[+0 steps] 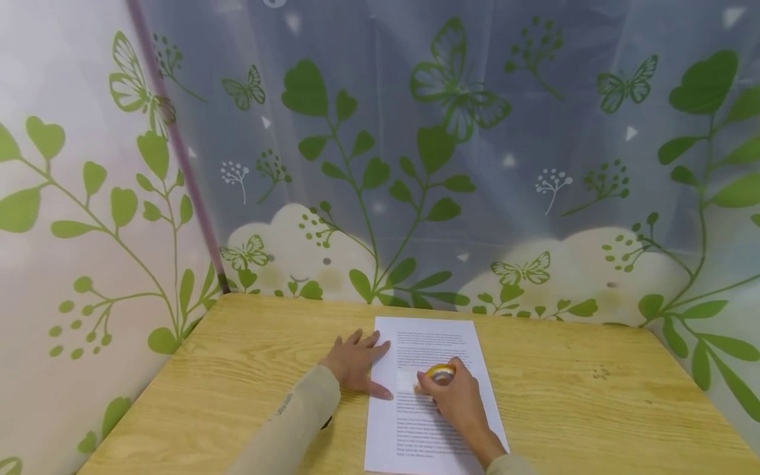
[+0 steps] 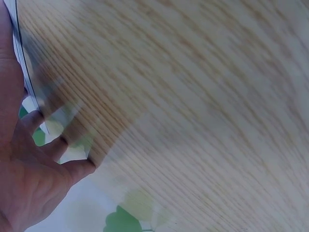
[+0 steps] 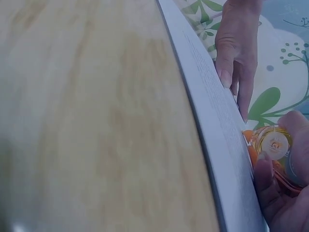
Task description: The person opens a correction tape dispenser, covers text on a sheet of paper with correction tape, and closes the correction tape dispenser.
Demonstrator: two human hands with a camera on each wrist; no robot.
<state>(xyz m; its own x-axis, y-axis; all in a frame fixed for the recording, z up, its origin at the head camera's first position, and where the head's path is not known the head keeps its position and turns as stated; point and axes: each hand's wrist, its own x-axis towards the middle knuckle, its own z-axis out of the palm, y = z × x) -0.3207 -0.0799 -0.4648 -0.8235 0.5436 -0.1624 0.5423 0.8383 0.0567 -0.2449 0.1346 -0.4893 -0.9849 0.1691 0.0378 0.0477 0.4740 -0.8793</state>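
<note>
A stack of white paper printed with lines of text lies on the table. My left hand rests with its fingers spread over the left edge of the sheet; the left wrist view catches its palm side at the table's surface. Between thumb and fingers, my right hand grips a round orange-and-clear correction tape. The right wrist view shows the clear casing of the correction tape, with its orange tip against the page. A white gap in the text lies left of the tip; whether tape covers it I cannot tell.
The wooden table extends on both sides of the paper. Behind it hangs a fabric curtain with green leaves and butterflies, and another patterned panel stands at the left. A dark pole edge runs down the corner.
</note>
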